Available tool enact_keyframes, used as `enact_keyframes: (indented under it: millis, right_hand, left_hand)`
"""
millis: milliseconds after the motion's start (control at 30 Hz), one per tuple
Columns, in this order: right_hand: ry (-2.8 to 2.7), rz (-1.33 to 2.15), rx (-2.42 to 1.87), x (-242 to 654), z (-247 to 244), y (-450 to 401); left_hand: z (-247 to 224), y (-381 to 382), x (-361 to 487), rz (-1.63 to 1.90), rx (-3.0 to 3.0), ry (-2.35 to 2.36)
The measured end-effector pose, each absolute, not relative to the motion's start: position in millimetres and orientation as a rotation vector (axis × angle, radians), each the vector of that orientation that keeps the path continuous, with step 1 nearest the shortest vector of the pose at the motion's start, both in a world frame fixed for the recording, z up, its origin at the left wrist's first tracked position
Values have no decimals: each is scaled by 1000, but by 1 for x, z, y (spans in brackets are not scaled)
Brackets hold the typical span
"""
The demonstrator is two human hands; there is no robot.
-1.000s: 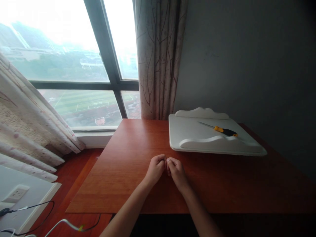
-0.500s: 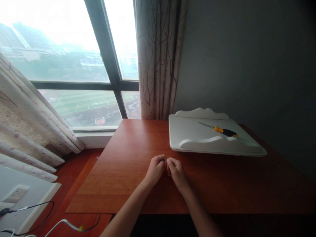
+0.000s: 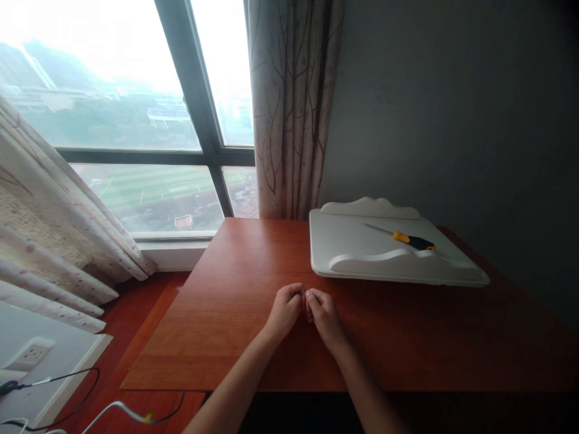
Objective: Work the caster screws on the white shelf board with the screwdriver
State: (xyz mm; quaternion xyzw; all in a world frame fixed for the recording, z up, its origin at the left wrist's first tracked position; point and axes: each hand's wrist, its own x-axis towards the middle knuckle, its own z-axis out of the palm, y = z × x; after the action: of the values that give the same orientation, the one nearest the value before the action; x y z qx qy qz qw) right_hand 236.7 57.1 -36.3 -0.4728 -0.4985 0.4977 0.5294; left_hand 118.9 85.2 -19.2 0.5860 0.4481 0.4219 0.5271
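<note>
My left hand (image 3: 288, 307) is curled closed over the brown wooden table, its knuckles against those of the other hand. Likewise, my right hand (image 3: 323, 310) is closed, with the thumb lying over the bent fingers. No object shows in either hand, though the palms are hidden. Beyond them to the right, a white board with wavy raised sides (image 3: 357, 238) lies on the table. On that board rests a screwdriver (image 3: 414, 241) with a yellow and black handle, its thin metal shaft pointing left. Neither hand touches the board or the screwdriver.
The wooden table (image 3: 217, 325) stretches to both sides of my arms. A window (image 3: 158, 193) and a patterned curtain (image 3: 292, 108) stand behind it. At lower left are a wall socket (image 3: 31, 355) and a white cable (image 3: 120, 405) near the floor.
</note>
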Motion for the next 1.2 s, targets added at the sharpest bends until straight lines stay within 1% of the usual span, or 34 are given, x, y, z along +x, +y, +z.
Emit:
enact_keyframes:
  millis: [567, 833, 900, 1000, 1067, 1133, 1200]
  right_hand:
    - [-1179, 1185, -1139, 237, -33, 56]
    - [-1114, 1200, -1137, 251, -22, 48]
    - [-1072, 1170, -1160, 273, -21, 39]
    - [-928, 1053, -1277, 331, -28, 18]
    - [-847, 871, -1407, 383, -37, 3]
    - [-731, 614, -1537, 441, -44, -8]
    - [-567, 340, -1561, 496, -46, -12]
  left_hand:
    - [-20, 85, 119, 1009, 1407, 1066]
    - [-14, 80, 120, 959, 1423, 1037]
    - [-13, 78, 121, 940, 1422, 1030]
    - [-14, 79, 121, 943, 1374, 1027]
    - [-13, 83, 119, 961, 1330, 1032]
    - [-12, 90, 117, 979, 1298, 1043]
    - [-10, 99, 115, 997, 1283, 1062]
